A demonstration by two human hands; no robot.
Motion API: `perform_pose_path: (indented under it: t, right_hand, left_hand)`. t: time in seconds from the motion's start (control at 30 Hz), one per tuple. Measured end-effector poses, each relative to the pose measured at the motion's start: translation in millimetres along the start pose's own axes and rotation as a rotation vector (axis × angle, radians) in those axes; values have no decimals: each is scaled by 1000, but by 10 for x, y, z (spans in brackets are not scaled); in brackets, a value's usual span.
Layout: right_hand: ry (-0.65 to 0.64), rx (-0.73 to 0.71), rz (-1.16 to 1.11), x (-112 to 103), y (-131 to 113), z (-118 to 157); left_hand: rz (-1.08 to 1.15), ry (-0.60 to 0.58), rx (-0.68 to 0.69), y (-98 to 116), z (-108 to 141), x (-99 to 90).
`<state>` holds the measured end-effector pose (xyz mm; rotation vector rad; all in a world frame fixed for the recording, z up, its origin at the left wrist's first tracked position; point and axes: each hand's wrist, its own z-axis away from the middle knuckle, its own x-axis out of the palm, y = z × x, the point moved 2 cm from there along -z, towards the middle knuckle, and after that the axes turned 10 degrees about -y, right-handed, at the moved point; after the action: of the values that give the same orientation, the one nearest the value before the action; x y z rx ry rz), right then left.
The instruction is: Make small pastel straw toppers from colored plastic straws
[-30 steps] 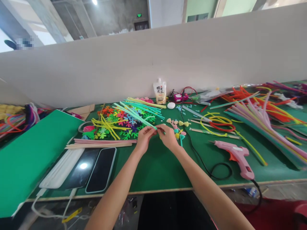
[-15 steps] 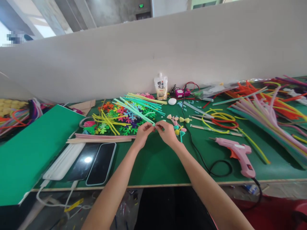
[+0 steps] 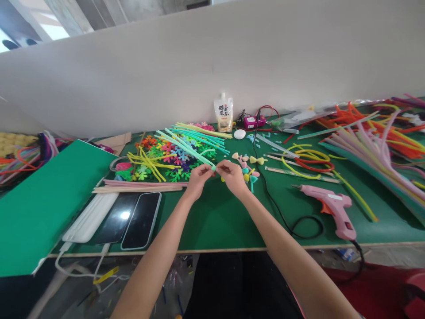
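Note:
Close together over the middle of the table, my left hand and my right hand both pinch a small mint-green pipe cleaner piece. Fingertips cover much of it, so its exact shape is hidden. Long mint-green pipe cleaners run from the pile up to my fingers; whether they join the pinched piece I cannot tell. Just beyond my right hand lie small pastel bows and tulip-shaped pieces, among them a yellow bow and a teal piece.
A pink glue gun lies at right, its black cord looping across the table. Phones and a white power bank sit at left beside a green board. Bundled pipe cleaners fill the right; a drink pouch stands behind.
The view has tilted slightly downward. Both hands stay together at the mint-green piece, with only small finger movement; the right hand's fingers are bent a little more.

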<state>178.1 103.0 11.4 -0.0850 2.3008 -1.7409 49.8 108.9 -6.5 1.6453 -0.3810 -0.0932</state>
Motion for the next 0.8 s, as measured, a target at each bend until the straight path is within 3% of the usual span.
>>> perform_pose_path:
  t: [0.43, 0.8]
  right_hand:
    - [57, 136, -518, 89, 78, -1]
    - [2, 60, -348, 88, 26, 10]
  left_hand:
    - [84, 28, -22, 42, -1, 26]
    - [150, -17, -123, 41, -3, 38]
